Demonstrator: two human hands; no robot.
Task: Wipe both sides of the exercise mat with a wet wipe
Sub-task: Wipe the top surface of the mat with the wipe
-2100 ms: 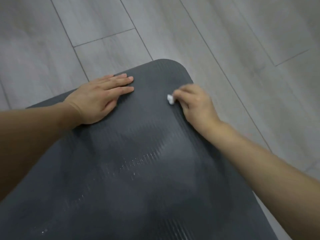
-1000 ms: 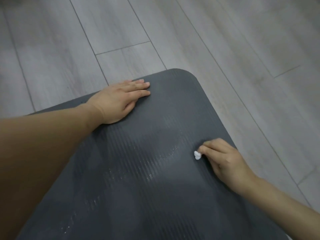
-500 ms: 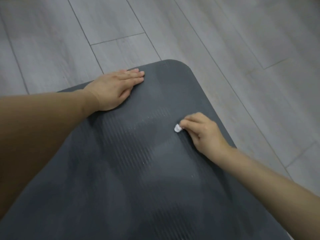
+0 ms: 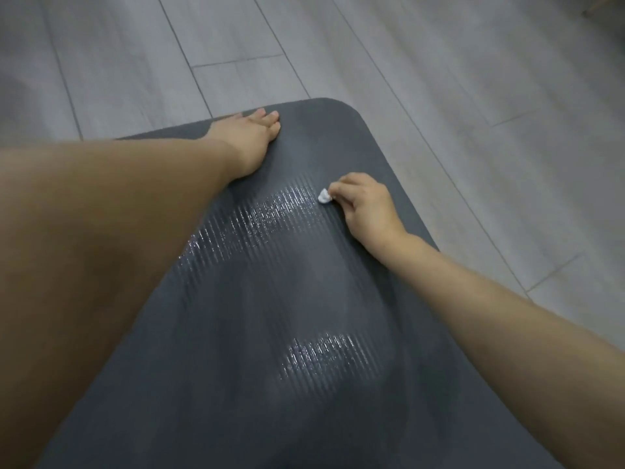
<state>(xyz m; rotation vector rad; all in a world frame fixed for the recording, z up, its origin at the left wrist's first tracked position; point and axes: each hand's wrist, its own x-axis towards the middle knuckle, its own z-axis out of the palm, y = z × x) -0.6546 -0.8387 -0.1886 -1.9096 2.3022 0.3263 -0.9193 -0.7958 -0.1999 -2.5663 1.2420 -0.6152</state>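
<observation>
A dark grey ribbed exercise mat [image 4: 331,292] lies flat on the floor, its rounded far corner at upper right. My left hand [image 4: 248,140] rests flat on the mat near its far edge, fingers straight. My right hand [image 4: 367,206] pinches a small bunched white wet wipe [image 4: 324,197] and holds it against the mat's surface, right of centre. Shiny wet streaks show on the ribs to the left of the wipe and lower down the mat. My left forearm hides the mat's left part.
Grey wood-plank floor [image 4: 473,96] surrounds the mat on the far and right sides. A bit of a pale furniture leg [image 4: 600,5] shows at the top right corner.
My right hand with the wipe slid toward me along the mat, then back away toward the far end. My left hand stayed flat near the far edge. New wet streaks appeared.
</observation>
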